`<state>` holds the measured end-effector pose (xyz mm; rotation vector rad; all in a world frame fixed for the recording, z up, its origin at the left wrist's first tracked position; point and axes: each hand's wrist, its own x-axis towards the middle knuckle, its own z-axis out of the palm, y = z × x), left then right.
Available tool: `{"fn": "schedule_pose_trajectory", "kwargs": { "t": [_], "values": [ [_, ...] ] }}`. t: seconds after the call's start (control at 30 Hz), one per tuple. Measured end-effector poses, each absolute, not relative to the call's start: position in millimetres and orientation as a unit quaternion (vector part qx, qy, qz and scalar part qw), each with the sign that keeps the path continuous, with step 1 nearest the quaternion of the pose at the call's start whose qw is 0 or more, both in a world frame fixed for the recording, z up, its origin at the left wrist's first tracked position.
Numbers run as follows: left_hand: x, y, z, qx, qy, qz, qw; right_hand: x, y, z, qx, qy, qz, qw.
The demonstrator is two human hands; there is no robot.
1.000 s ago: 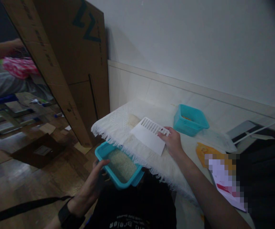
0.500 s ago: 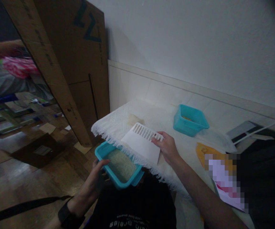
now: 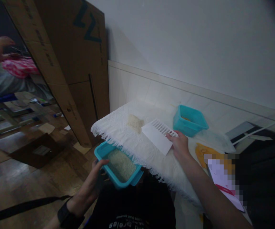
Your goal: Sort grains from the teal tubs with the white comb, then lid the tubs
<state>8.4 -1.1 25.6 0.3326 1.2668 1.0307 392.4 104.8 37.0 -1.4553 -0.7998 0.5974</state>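
Observation:
My left hand (image 3: 96, 175) grips the left wall of a turquoise plastic tub (image 3: 119, 183), thumb over the rim. Pale grains (image 3: 121, 163), like rice, lie in the tub, which sits just below the fringed table edge. In my right hand (image 3: 182, 146) is a white slotted plate (image 3: 157, 141), pinched at its slotted right end. The plate is over the white cloth (image 3: 116, 122); whether it touches the cloth I cannot tell. A small heap of the same pale grains (image 3: 135, 123) lies on the cloth, left of the plate.
A second turquoise tub (image 3: 190, 122) with some yellowish contents stands at the back right. Nearby lie clear plastic and an orange-yellow packet (image 3: 203, 152). A tall cardboard box (image 3: 75, 63) rises at the left. Beyond it, another person's hand (image 3: 1, 47) shows; cardboard pieces litter the floor.
My right hand has moved the slotted plate to the right and slightly up, uncovering more of the grain heap. My left hand and its tub have hardly moved. The other person's hand has risen.

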Motion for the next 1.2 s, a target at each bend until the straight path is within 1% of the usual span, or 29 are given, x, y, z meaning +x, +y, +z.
{"fn": "schedule_pose_trajectory", "kwargs": {
  "t": [0.13, 0.33, 0.5, 0.6, 0.83, 0.97, 1.07, 1.2],
  "values": [
    [8.6, -0.1, 24.4, 0.148, 0.565, 0.458, 0.67, 368.3, 105.0, 42.7, -0.646, -0.306, 0.337, 0.613],
    [6.3, 1.0, 24.0, 0.143, 0.561, 0.456, 0.675, 346.3, 100.0, 54.7, -0.632, -0.336, 0.384, 0.583],
    [4.2, 0.2, 24.5, 0.146, 0.553, 0.46, 0.679, 352.1, 102.9, 57.3, -0.619, -0.336, 0.361, 0.611],
    [3.6, 0.4, 24.5, 0.147, 0.557, 0.455, 0.679, 351.9, 106.8, 53.9, -0.633, -0.33, 0.34, 0.613],
    [3.3, 1.3, 24.8, 0.159, 0.556, 0.453, 0.679, 333.4, 111.5, 50.6, -0.61, -0.358, 0.354, 0.612],
    [0.8, 2.5, 19.5, 0.154, 0.554, 0.457, 0.678, 330.6, 124.1, 52.2, -0.607, -0.364, 0.328, 0.625],
    [-3.7, 3.5, 11.0, 0.162, 0.542, 0.454, 0.689, 324.5, 130.6, 50.3, -0.613, -0.379, 0.319, 0.615],
    [-8.1, 4.4, 3.3, 0.166, 0.537, 0.45, 0.694, 314.8, 129.6, 48.8, -0.598, -0.408, 0.356, 0.591]
  ]
}}
